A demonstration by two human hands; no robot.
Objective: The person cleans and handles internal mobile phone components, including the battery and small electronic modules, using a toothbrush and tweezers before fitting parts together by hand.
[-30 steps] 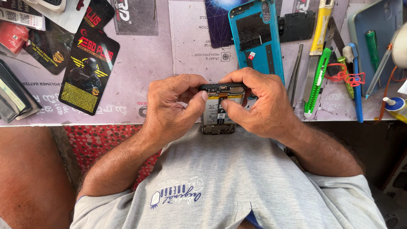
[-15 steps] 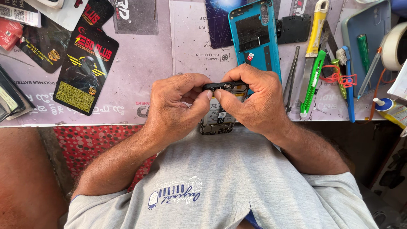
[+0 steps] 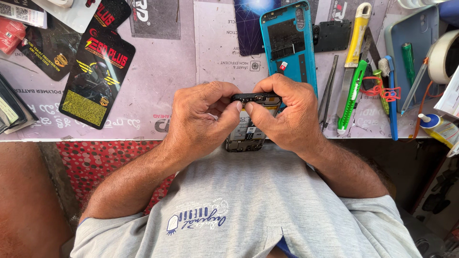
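Both of my hands hold an opened phone [image 3: 248,129] with its back cover off, at the table's near edge above my grey shirt. My left hand [image 3: 198,122] grips its left side, thumb and forefinger pinched at the top edge. My right hand [image 3: 284,117] wraps the right side, thumb pressed on the upper part of the exposed inside. The phone's lower end shows circuit parts below my fingers. Its teal back cover [image 3: 289,43] lies flat on the table just beyond my right hand.
Black screen-protector packets [image 3: 98,79] lie at the left. To the right are tweezers [image 3: 329,91], a green utility knife [image 3: 351,95], a yellow knife [image 3: 358,33], a blue toothbrush [image 3: 391,100], a tape roll [image 3: 442,57] and a glue bottle [image 3: 437,128]. A red dotted cloth [image 3: 103,160] hangs under the table edge.
My hands stay on the phone with small finger shifts at its top edge. The view has shifted slightly, sliding the table items leftward.
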